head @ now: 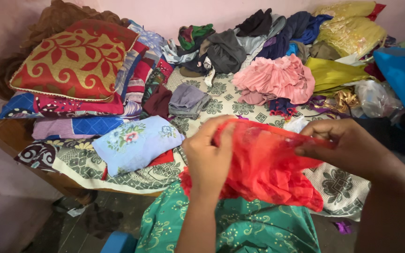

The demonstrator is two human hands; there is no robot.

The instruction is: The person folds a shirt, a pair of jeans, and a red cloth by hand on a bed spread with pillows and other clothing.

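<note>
I hold a thin red lacy cloth (263,164) stretched between both hands above my lap. My left hand (207,154) grips its left edge with fingers curled over the fabric. My right hand (352,147) pinches the upper right edge. The cloth hangs down over a green patterned garment (240,225) on my lap. Right behind it lies the bed with a patterned sheet (226,100).
A red-and-gold pillow (73,61) tops a stack of folded cloths at the left, with a light blue floral pillow (134,143) in front. A folded grey cloth (187,99), a pink frilled garment (275,79) and a heap of mixed clothes (258,37) cover the bed's back.
</note>
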